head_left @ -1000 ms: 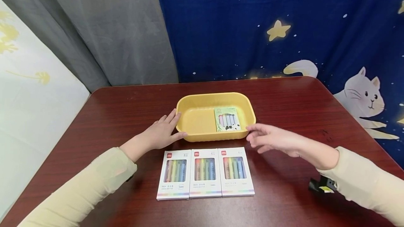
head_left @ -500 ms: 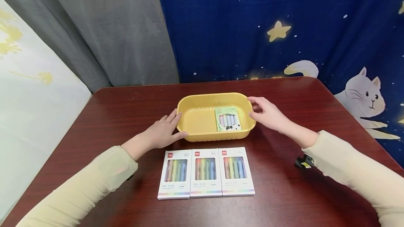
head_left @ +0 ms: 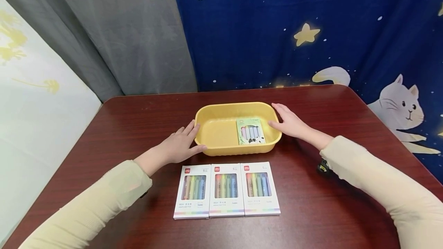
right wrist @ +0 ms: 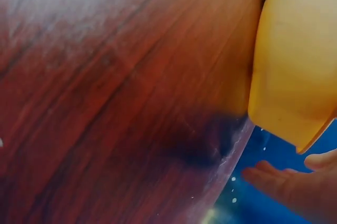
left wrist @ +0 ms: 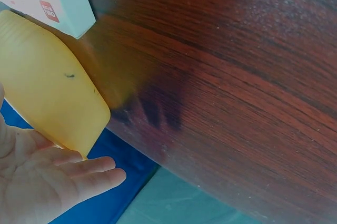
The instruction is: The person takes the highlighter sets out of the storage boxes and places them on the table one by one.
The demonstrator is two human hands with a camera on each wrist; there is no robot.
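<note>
A yellow plastic basket [head_left: 238, 150] stands on the table, with a green panda-print box of pens [head_left: 251, 138] lying in its right part. My left hand [head_left: 177, 147] rests at the basket's left end, fingers straight along the outside and thumb at the front corner. At the opposite end is my right hand [head_left: 291, 123], fingers extended outside the wall and thumb over the rim. In front of the basket lie three white highlighter boxes, the left one [head_left: 192, 207], the middle one [head_left: 226, 206] and the right one [head_left: 262, 205], side by side.
The dark red wooden table [head_left: 138, 114] ends at a grey curtain [head_left: 138, 34] and a blue starry curtain [head_left: 249, 30] behind it. A white patterned cloth [head_left: 41, 107] hangs along the left.
My right hand has moved from the basket's front right corner up to its right end, its fingers straightening along the wall. The left hand stays at the left end.
</note>
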